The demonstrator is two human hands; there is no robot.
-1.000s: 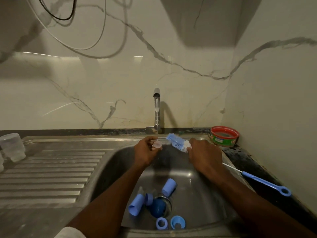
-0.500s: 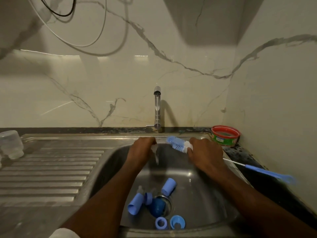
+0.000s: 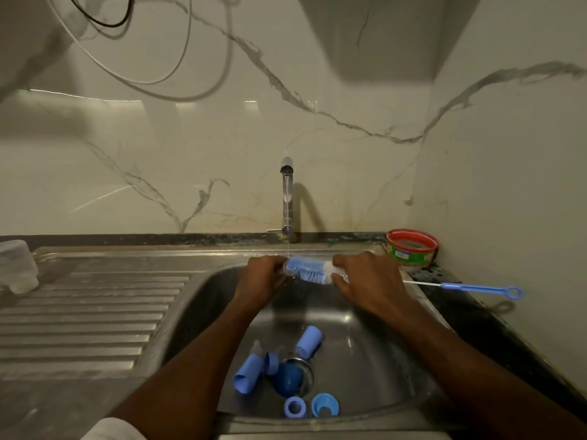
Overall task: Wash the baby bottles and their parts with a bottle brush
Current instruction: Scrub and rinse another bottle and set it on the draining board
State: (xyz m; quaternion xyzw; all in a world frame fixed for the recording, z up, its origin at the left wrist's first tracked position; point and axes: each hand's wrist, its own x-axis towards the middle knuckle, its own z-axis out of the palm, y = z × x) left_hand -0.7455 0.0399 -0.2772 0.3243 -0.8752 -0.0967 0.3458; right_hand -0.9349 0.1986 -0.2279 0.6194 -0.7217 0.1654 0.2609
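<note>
My right hand [image 3: 368, 281] grips the bottle brush [image 3: 309, 271] just behind its blue and white bristles; its wire and blue looped handle [image 3: 482, 289] stick out to the right over the counter. My left hand [image 3: 262, 279] holds a small clear bottle part at the brush tip, mostly hidden by my fingers. Both hands are under a thin stream from the tap [image 3: 287, 198]. Several blue caps and rings [image 3: 247, 373] lie around the drain in the steel sink [image 3: 374, 360]. A clear bottle [image 3: 16, 265] stands upside down on the drainboard at far left.
A red-rimmed green tub [image 3: 411, 247] sits in the counter's back right corner. The ribbed drainboard [image 3: 89, 312] spreads to the left of the basin. Cables hang on the marble wall above. The dark wet counter edge runs along the right.
The brush has swung level and its tip now meets the part in my left hand. Water now runs from the tap onto them.
</note>
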